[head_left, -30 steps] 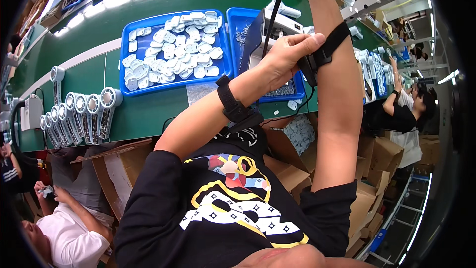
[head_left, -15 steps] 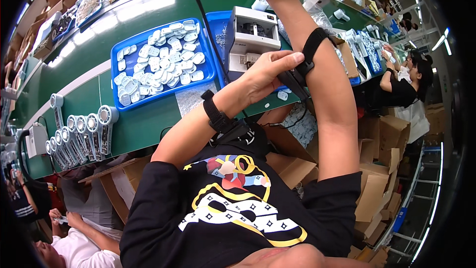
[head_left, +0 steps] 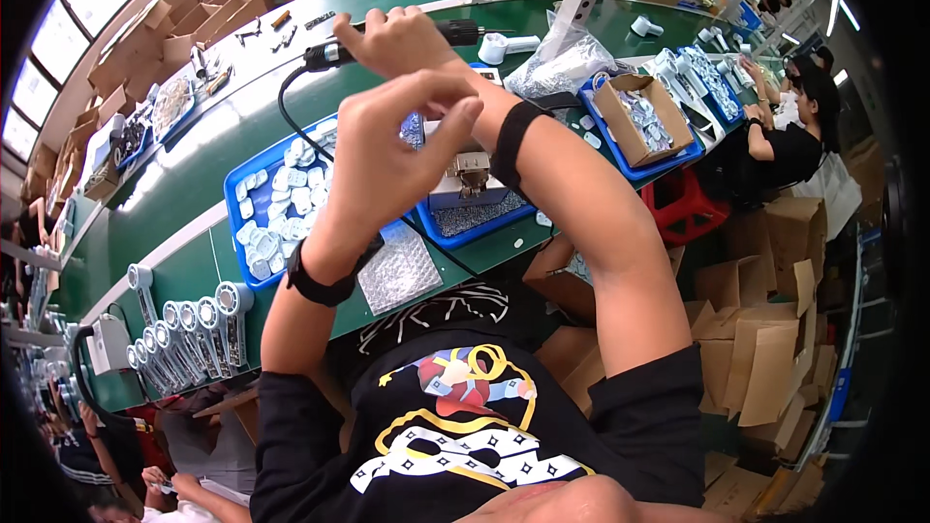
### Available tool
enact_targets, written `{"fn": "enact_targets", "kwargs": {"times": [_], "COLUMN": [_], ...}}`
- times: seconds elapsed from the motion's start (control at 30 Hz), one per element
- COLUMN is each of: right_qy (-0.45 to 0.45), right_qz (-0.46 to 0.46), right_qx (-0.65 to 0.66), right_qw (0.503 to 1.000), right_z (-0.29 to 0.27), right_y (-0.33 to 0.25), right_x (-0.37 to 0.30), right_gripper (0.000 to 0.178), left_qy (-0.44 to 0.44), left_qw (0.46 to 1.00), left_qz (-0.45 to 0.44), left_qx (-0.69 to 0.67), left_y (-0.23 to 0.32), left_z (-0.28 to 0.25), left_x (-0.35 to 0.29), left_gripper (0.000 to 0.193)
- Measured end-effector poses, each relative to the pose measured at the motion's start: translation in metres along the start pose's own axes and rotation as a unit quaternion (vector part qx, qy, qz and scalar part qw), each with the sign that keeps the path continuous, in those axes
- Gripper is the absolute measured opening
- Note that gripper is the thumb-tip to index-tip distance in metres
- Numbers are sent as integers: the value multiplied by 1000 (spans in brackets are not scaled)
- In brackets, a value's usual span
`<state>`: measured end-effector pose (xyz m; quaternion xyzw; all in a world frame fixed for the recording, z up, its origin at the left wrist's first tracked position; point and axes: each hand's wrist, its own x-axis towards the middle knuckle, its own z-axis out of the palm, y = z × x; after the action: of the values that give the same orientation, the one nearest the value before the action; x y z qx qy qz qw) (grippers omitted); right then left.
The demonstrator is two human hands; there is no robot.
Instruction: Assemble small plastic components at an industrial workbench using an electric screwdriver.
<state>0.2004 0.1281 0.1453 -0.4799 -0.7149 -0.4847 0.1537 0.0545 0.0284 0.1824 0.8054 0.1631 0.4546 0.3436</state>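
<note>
My right hand (head_left: 412,44) is wrapped around a black electric screwdriver (head_left: 457,32) over the green bench, its bit pointing right and its cord trailing left. My left hand (head_left: 383,150) hovers in front of my right wrist, thumb and forefinger curved with a gap between them and nothing visible inside. A black wristband (head_left: 513,140) circles my right forearm, and another black strap (head_left: 320,281) sits on my left wrist. Behind my left hand lies a blue tray (head_left: 237,223) of pale blue plastic covers (head_left: 300,199), partly hidden. A white boxy machine (head_left: 465,196) stands beside it in a blue tray of small screws.
Several pale blue fan-like handles (head_left: 208,324) stand at the bench's left front. A bubble-wrap sheet (head_left: 399,266) lies near the front edge. An open carton (head_left: 639,121) sits in a tray at right. A red stool (head_left: 683,208) and a co-worker (head_left: 790,131) are farther right.
My left hand has left the right forearm's wristband and moved up and left. My right hand, cut off at the top before, now shows gripping the electric screwdriver. The view has shifted.
</note>
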Motion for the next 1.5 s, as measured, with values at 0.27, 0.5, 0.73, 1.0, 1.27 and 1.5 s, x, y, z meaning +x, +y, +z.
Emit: {"fn": "enact_targets", "kwargs": {"times": [0.27,0.5,0.73,1.0,1.27,1.5], "right_qy": [-16,-60,-110,-41,-130,-130], "right_qz": [-41,-18,-93,-60,52,84], "right_qx": [6,21,-22,9,56,-2], "right_qw": [999,998,989,997,989,988], "right_z": [25,20,5,23,15,27], "right_y": [-47,-55,-38,-11,22,32], "right_x": [8,-2,-14,-11,-31,-36], "right_gripper": [49,44,38,40,41,39], "left_qy": [-369,-345,-237,-130,89,93], "left_qw": [929,928,957,915,992,992], "left_qz": [25,18,-32,-32,61,23], "left_qx": [-13,-141,-163,-381,-70,-84], "left_y": [-35,-31,21,13,-1,-4], "left_z": [20,16,39,59,71,91], "left_x": [83,69,46,22,-15,-41], "left_gripper": [30,26,22,22,29,29]}}
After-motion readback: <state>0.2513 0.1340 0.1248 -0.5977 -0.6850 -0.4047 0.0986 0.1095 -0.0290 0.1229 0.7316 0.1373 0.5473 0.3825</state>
